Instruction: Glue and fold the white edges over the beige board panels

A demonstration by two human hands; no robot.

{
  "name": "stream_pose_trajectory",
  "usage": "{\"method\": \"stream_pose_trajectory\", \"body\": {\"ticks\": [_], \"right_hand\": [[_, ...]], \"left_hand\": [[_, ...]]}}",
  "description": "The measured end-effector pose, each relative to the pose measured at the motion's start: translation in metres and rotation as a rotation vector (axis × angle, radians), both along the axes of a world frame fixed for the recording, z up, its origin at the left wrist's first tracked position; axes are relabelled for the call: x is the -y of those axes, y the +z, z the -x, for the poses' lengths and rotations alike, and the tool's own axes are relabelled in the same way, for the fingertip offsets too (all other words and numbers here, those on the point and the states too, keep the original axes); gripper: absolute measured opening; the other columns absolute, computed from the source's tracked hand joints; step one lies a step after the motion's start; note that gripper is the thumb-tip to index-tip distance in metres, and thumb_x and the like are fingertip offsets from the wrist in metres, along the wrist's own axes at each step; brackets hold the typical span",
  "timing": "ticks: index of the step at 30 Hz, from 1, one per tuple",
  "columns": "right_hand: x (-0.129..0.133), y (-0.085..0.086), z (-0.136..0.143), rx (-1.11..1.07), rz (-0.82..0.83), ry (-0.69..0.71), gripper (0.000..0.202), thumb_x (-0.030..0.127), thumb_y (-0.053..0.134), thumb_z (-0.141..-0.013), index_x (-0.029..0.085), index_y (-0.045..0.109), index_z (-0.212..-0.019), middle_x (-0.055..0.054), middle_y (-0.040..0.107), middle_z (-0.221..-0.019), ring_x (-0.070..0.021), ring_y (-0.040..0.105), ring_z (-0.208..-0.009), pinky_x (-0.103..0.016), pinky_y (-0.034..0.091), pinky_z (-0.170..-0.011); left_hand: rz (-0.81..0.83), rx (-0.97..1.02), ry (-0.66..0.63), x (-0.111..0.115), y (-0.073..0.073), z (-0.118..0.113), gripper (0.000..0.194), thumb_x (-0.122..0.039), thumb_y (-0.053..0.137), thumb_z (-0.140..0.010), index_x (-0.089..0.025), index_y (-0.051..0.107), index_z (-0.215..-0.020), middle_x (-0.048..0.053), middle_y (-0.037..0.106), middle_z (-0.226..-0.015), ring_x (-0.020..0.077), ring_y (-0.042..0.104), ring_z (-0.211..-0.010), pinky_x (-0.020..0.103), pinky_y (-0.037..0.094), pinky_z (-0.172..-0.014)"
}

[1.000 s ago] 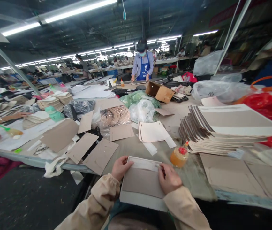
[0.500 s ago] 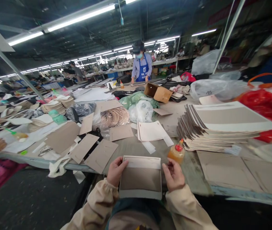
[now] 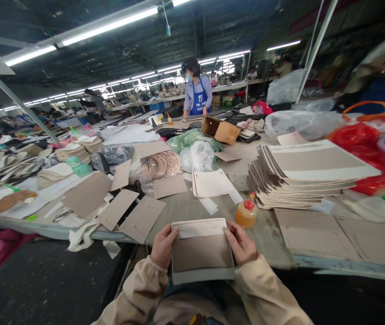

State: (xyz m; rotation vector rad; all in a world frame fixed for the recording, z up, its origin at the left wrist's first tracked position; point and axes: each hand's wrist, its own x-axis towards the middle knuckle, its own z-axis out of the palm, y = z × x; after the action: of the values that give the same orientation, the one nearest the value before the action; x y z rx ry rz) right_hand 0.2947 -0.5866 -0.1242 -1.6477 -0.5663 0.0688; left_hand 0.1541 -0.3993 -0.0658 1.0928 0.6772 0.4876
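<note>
A grey-brown panel with white bands along its far and near edges is held up in front of my body, at the table's front edge. My left hand grips its left side, thumb on top near the far corner. On the opposite side my right hand pinches the right edge, its thumb on the white band. Just beyond the right hand stands a squat bottle of amber liquid with a red cap. Past the panel lie white sheets on the table.
A tall stack of panels stands at right, beside flat grey boards. Loose boards lie left. Bagged pieces and a cardboard box sit farther back. At far left, another person's hand holds a bottle; a co-worker stands opposite.
My right hand has closed onto the panel's right edge, where it was apart with fingers loose. The neighbour's hand at far left has moved onto the bottle there.
</note>
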Motion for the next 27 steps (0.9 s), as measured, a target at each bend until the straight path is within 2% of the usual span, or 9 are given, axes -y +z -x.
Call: {"method": "stream_pose_trajectory", "body": {"ticks": [3,6,16,27], "right_hand": [[0.002,0.008,0.001,-0.002,0.030,0.024,0.035,0.047,0.050,-0.082,0.021,0.061,-0.103,-0.004,0.068,-0.089,-0.0186,0.063,-0.082,-0.027,0.052,-0.071],[0.000,0.011,0.003,-0.007,0.034,0.038,0.033,0.048,0.052,-0.081,0.022,0.064,-0.098,-0.003,0.070,-0.085,-0.0187,0.064,-0.076,-0.027,0.053,-0.066],[-0.005,0.004,0.003,0.013,0.045,0.010,0.031,0.048,0.052,-0.079,0.023,0.065,-0.090,-0.002,0.069,-0.077,-0.0170,0.063,-0.068,-0.025,0.052,-0.058],[-0.002,0.009,0.005,0.023,0.080,0.035,0.027,0.045,0.054,-0.079,0.023,0.065,-0.088,0.000,0.066,-0.071,-0.0150,0.059,-0.061,-0.024,0.050,-0.056]], "left_hand": [[0.022,0.027,-0.026,0.003,-0.005,-0.001,0.036,-0.039,0.075,-0.062,-0.015,0.066,-0.088,0.001,0.066,-0.069,0.0132,0.059,-0.062,0.022,0.046,-0.059],[0.036,0.026,-0.037,0.003,-0.009,-0.001,0.035,-0.039,0.074,-0.064,-0.014,0.065,-0.087,0.002,0.066,-0.070,0.0139,0.059,-0.061,0.023,0.046,-0.059],[0.042,0.002,-0.044,0.001,-0.016,0.002,0.032,-0.043,0.070,-0.069,-0.015,0.064,-0.082,-0.001,0.063,-0.066,0.0115,0.056,-0.059,0.021,0.045,-0.057],[0.004,-0.107,0.005,0.002,-0.038,0.000,0.037,-0.043,0.076,-0.059,-0.018,0.056,-0.078,-0.006,0.056,-0.055,0.0083,0.050,-0.046,0.018,0.036,-0.044]]}}
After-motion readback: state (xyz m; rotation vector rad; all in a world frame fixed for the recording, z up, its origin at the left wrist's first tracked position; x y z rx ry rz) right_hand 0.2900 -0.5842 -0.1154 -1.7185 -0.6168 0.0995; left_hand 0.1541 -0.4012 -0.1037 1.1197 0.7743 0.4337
